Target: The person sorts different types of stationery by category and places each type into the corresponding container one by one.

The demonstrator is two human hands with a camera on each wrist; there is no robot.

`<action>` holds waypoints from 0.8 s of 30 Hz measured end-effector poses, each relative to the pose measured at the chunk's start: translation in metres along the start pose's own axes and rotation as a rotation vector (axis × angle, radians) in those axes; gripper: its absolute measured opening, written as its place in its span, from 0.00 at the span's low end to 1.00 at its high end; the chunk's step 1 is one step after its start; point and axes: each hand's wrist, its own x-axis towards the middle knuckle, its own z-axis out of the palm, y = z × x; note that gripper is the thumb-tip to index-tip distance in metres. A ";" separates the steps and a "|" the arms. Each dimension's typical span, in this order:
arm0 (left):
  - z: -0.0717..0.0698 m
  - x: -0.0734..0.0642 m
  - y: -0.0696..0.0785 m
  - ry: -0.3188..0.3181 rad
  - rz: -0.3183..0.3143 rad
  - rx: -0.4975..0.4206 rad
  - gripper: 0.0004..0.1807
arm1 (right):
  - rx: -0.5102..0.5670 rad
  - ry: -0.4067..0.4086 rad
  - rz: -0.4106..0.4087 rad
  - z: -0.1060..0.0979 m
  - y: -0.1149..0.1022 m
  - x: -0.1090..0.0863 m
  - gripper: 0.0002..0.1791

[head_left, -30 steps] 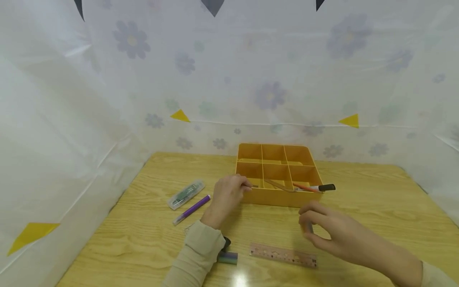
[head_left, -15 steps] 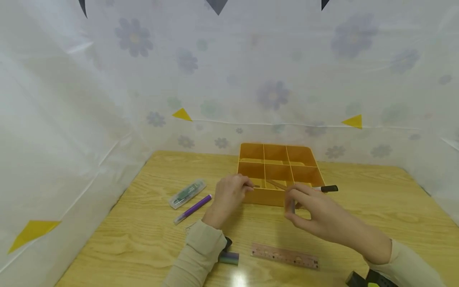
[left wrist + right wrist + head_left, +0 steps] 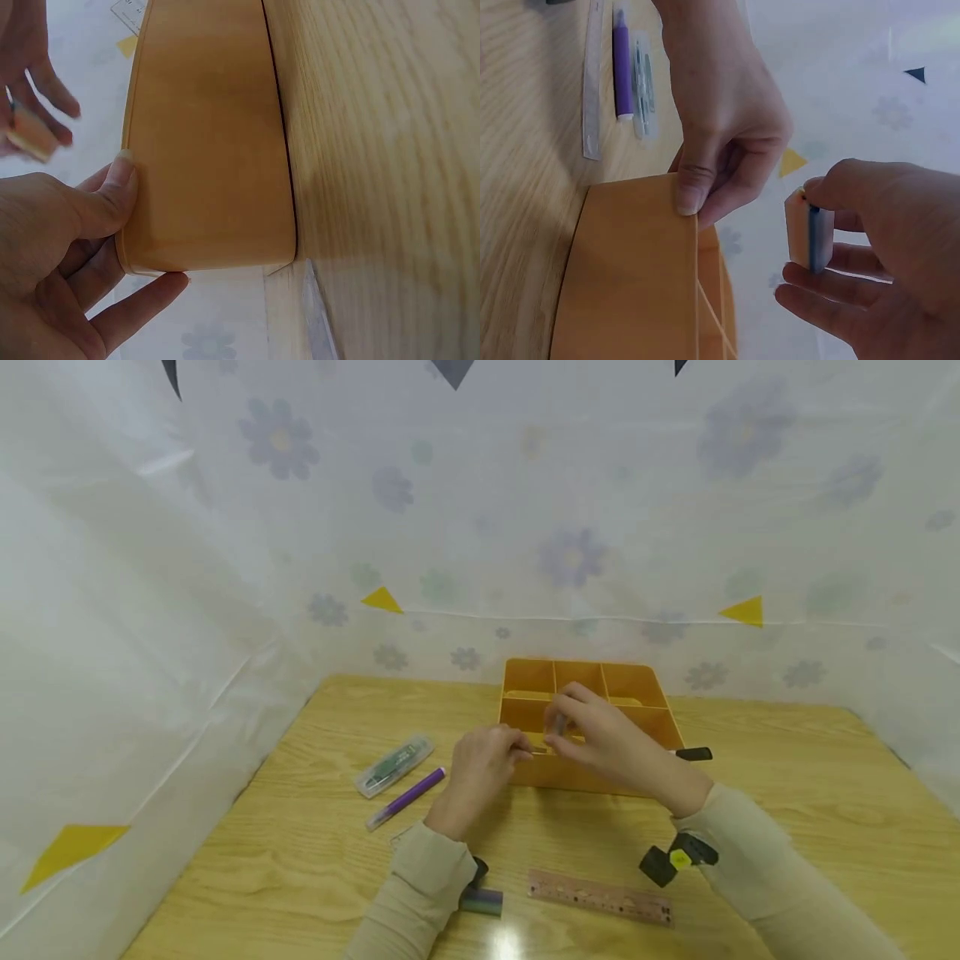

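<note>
Near the far edge of the table [image 3: 772, 793], the right hand [image 3: 603, 735] is pinching a small block [image 3: 806, 236] above the front row of the orange box [image 3: 558, 774]. The block is hanging just right of the left hand [image 3: 480, 768], which is gripping the box's front-left rim.

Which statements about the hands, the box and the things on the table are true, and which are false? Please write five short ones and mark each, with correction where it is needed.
1. The left hand grips the rim of the orange compartment box. True.
2. The right hand holds nothing. False: it holds an eraser-like block.
3. The purple marker lies beside the clear plastic case. True.
4. The pink ruler lies inside the box. False: it lies on the table.
5. A black pen cap sticks out past the box's right side. True.
</note>
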 end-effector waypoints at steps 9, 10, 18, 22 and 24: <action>0.000 0.000 0.004 0.010 0.019 -0.008 0.04 | -0.011 -0.095 0.066 0.029 0.021 0.028 0.07; 0.000 0.000 0.004 0.012 0.019 -0.003 0.05 | -0.017 -0.111 0.063 0.032 0.023 0.030 0.07; 0.001 -0.001 0.005 0.015 0.000 0.011 0.05 | -0.049 -0.275 0.087 0.049 0.036 0.040 0.08; 0.001 -0.002 0.006 0.001 -0.014 0.005 0.05 | -0.082 -0.378 0.123 0.051 0.040 0.042 0.10; 0.000 -0.002 0.007 -0.002 -0.016 0.002 0.05 | -0.093 -0.435 0.148 0.050 0.040 0.044 0.11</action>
